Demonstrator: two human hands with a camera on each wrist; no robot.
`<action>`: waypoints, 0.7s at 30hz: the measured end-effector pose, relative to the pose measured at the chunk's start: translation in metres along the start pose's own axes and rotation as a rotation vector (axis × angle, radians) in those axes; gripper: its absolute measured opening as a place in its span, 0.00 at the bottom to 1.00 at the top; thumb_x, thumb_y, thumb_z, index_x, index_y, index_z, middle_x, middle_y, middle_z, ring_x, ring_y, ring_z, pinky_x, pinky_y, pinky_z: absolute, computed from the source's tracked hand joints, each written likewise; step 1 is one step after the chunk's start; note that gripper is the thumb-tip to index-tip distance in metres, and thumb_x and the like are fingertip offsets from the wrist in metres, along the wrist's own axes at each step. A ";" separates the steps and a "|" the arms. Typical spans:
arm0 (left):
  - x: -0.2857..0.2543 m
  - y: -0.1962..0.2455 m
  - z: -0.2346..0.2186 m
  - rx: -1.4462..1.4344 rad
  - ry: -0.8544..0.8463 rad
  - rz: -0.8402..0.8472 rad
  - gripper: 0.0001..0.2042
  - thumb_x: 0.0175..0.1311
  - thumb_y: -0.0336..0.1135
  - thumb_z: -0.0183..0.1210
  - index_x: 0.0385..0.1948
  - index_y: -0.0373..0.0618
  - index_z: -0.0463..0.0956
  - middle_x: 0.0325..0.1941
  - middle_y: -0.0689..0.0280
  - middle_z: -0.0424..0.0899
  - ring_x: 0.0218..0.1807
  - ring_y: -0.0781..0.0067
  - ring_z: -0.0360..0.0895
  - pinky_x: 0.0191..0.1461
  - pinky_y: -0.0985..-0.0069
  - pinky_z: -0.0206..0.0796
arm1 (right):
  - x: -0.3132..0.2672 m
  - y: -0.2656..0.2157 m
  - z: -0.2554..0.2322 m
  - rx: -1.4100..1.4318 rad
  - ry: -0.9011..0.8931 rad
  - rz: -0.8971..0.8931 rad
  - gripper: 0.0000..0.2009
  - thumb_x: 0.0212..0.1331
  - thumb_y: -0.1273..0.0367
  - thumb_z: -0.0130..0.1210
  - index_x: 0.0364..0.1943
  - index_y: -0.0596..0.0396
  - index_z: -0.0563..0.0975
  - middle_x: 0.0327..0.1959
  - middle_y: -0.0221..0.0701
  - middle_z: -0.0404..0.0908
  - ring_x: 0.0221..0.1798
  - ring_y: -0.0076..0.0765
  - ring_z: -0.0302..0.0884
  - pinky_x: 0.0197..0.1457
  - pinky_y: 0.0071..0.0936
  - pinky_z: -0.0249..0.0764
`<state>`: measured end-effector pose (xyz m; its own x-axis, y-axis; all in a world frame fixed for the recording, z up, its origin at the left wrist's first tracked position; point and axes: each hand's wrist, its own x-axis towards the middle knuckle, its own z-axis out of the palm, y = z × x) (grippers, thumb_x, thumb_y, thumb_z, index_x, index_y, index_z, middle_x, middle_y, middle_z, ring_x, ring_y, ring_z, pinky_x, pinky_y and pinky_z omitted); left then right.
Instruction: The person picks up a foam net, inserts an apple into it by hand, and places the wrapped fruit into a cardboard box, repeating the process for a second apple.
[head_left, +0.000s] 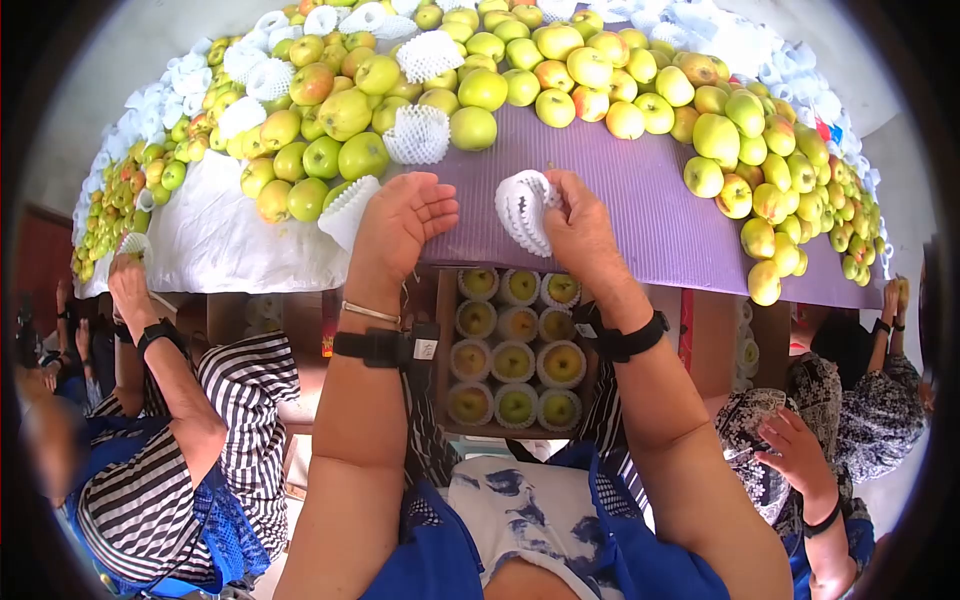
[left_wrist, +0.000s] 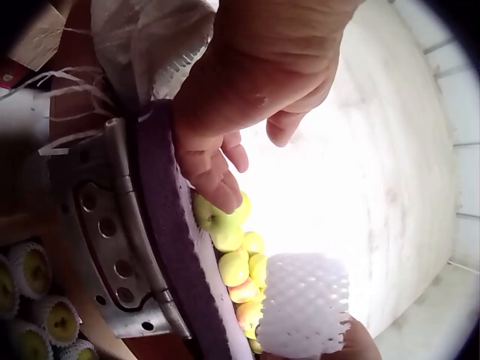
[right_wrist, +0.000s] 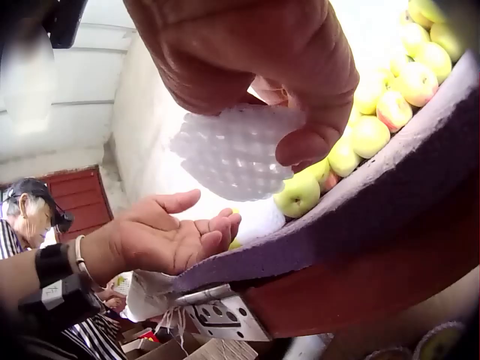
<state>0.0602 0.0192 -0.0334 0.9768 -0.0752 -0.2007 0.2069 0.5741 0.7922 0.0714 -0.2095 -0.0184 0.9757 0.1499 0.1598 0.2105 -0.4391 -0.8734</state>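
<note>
My right hand [head_left: 585,230] pinches a white foam net sleeve [head_left: 524,212] between thumb and fingers, above the front of the purple padded table [head_left: 600,170]. In the right wrist view the sleeve [right_wrist: 236,150] hangs under the fingers, partly flattened, and no fruit shows in it. My left hand [head_left: 405,220] is held to the left of it with loosely bent fingers and nothing in them; the right wrist view shows its palm [right_wrist: 169,232] turned up. Another foam sleeve [head_left: 347,213] lies beside my left wrist. Yellow-green apples [head_left: 472,128] lie just beyond both hands.
Below the table edge, a cardboard box [head_left: 445,350] holds rows of apples in foam sleeves. Heaps of apples [head_left: 715,140] and loose foam sleeves [head_left: 430,56] cover the far table. People sit at the left and right; a neighbour's hand [head_left: 130,285] reaches the table at left.
</note>
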 end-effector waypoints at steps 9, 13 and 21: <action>-0.013 -0.026 0.059 0.288 -0.171 0.034 0.11 0.62 0.33 0.52 0.43 0.39 0.70 0.38 0.64 0.79 0.38 0.73 0.77 0.39 0.76 0.73 | -0.001 0.008 0.009 0.010 0.118 -0.041 0.17 0.51 0.75 0.45 0.48 0.60 0.66 0.36 0.53 0.76 0.42 0.60 0.75 0.46 0.44 0.70; -0.014 -0.033 0.068 0.499 -0.133 0.170 0.11 0.59 0.27 0.53 0.43 0.38 0.70 0.37 0.66 0.78 0.37 0.78 0.75 0.38 0.81 0.71 | -0.005 -0.003 0.011 -0.062 0.112 -0.126 0.18 0.52 0.75 0.45 0.50 0.58 0.63 0.36 0.54 0.75 0.43 0.63 0.74 0.46 0.46 0.70; -0.002 -0.041 0.050 0.417 0.120 0.332 0.11 0.60 0.26 0.48 0.43 0.34 0.69 0.36 0.63 0.77 0.36 0.78 0.75 0.36 0.81 0.67 | -0.004 -0.001 0.005 0.310 -0.058 -0.109 0.13 0.54 0.80 0.40 0.41 0.58 0.72 0.37 0.43 0.79 0.39 0.47 0.78 0.44 0.32 0.73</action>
<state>0.0522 -0.0452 -0.0367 0.9852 0.1623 0.0547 -0.0836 0.1769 0.9807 0.0670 -0.2053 -0.0207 0.9414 0.2357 0.2414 0.2765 -0.1289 -0.9523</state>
